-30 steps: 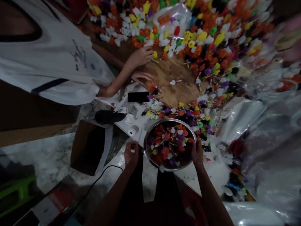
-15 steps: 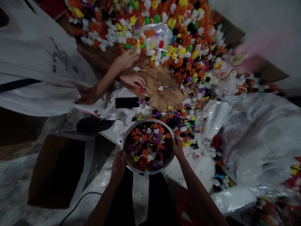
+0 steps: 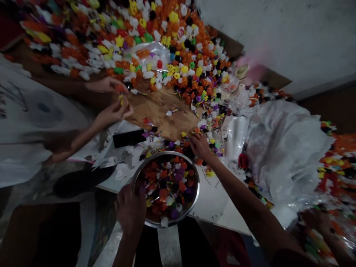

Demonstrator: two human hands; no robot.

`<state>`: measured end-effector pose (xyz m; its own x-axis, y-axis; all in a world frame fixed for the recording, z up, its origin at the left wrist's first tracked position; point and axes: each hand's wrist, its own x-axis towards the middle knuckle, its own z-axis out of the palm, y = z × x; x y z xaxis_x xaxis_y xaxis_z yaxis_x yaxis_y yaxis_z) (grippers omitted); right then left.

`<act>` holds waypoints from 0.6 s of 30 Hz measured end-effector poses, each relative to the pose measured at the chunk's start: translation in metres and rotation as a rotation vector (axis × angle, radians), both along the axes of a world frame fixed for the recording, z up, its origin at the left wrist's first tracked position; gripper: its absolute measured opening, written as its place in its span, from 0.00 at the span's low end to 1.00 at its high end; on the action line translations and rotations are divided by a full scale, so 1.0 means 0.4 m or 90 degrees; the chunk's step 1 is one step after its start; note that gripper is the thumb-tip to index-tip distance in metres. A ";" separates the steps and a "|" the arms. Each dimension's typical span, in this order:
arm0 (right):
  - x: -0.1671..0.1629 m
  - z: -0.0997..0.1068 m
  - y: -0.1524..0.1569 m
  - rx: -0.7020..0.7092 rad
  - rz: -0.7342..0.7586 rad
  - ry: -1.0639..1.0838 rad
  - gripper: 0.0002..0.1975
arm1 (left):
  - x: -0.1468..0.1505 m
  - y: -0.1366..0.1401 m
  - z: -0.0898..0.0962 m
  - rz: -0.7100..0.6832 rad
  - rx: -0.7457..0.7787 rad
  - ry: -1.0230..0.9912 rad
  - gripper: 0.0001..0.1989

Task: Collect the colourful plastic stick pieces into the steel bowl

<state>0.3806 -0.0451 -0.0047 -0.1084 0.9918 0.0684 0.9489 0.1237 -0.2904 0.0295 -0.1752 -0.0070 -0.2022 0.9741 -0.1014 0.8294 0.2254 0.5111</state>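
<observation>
Steel bowl (image 3: 194, 185) at table edge (image 3: 217, 218); left hand (image 3: 129, 209) clamps rim, right hand (image 3: 198, 145) loosely curled.

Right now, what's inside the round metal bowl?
The round metal bowl holds a heap of small orange, purple, white and black toppers on sticks. The bowl's bottom is hidden beneath them.

It looked like a small home workshop for piecework, since heaps of little coloured plastic toy pieces (image 3: 172, 48) covered a wooden tabletop (image 3: 161, 111) (clear plastic bags (image 3: 280, 148) piled beside them) against a bare white wall (image 3: 278, 33).
</observation>
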 end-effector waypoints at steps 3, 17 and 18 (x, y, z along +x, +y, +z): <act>-0.051 -0.011 0.116 -0.054 0.054 -0.031 0.21 | 0.066 0.107 0.056 -0.017 -0.098 0.088 0.22; -0.084 -0.001 0.243 -0.110 0.252 -0.005 0.17 | 0.253 0.552 -0.019 -0.140 0.012 -0.029 0.43; -0.126 0.004 0.301 -0.080 0.260 0.005 0.17 | 0.272 0.598 -0.032 -0.143 -0.001 -0.030 0.46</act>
